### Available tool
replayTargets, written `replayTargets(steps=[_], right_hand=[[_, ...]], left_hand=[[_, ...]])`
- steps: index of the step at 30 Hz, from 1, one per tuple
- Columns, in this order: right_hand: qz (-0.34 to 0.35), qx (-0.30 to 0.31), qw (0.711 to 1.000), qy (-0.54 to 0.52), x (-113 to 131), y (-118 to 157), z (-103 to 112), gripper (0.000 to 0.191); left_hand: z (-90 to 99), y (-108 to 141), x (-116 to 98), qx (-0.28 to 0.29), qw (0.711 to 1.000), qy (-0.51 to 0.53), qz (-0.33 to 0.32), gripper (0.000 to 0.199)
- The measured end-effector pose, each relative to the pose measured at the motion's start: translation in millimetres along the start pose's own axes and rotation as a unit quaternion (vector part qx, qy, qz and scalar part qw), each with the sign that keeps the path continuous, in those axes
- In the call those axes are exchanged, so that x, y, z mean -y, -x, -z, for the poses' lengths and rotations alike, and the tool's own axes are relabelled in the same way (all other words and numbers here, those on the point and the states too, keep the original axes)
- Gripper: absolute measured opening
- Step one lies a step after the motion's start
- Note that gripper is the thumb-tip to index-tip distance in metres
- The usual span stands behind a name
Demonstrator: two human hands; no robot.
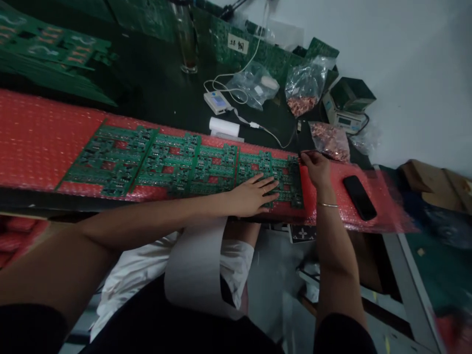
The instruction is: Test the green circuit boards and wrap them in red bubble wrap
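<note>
Several green circuit boards [169,162] lie in a row on red bubble wrap [33,142] along the table's front edge. My left hand [254,195] rests palm down with spread fingers over the boards toward the right of the row. At the row's right end, my right hand [317,168] has its fingers bent together by the far edge of the wrap. What those fingertips hold, if anything, is too small to make out. A black phone [359,197] lies on the wrap to the right of my right hand.
Behind the boards are a white roll [224,126], a small white device [217,102] with a cable, and clear bags of copper-coloured parts [301,104]. A glass [189,59] stands farther back. Stacked green boards [55,64] are at the back left, a scale [344,119] at the right.
</note>
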State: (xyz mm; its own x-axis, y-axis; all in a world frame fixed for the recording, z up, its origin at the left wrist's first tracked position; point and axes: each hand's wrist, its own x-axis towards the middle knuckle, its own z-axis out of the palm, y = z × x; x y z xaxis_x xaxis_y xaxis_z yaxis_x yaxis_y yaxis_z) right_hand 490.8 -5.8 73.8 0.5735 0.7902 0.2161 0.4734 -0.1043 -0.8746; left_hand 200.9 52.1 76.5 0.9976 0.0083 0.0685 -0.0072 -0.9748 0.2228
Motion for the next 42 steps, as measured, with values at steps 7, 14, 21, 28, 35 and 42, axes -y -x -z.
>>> replayTargets(steps=[7, 14, 21, 28, 35, 42], right_hand=[[0.064, 0.013, 0.987, 0.149, 2, -2, -2, 0.031], [0.078, 0.023, 0.976, 0.200, 4, 0, -6, 0.029], [0.093, 0.020, 0.970, 0.222, 1, -2, -7, 0.019], [0.110, 0.020, 0.953, 0.280, -1, -5, -5, 0.017], [0.124, 0.023, 0.941, 0.314, -5, -6, -4, 0.024], [0.101, 0.035, 0.928, 0.357, 4, -4, -7, 0.016]], left_hand=[[-5.9, 4, -1, -0.046, 0.997, 0.053, 0.009, 0.054], [12.0, 35, -12, -0.035, 0.987, 0.156, 0.026, 0.052], [49.5, 102, -26, -0.067, 0.928, 0.367, 0.005, 0.029], [-5.9, 152, -49, -0.022, 0.967, 0.246, 0.059, 0.012], [-93.6, 169, -37, -0.034, 0.996, 0.057, 0.063, 0.030], [-110.8, 185, -26, -0.059, 0.995, 0.051, 0.056, 0.027]])
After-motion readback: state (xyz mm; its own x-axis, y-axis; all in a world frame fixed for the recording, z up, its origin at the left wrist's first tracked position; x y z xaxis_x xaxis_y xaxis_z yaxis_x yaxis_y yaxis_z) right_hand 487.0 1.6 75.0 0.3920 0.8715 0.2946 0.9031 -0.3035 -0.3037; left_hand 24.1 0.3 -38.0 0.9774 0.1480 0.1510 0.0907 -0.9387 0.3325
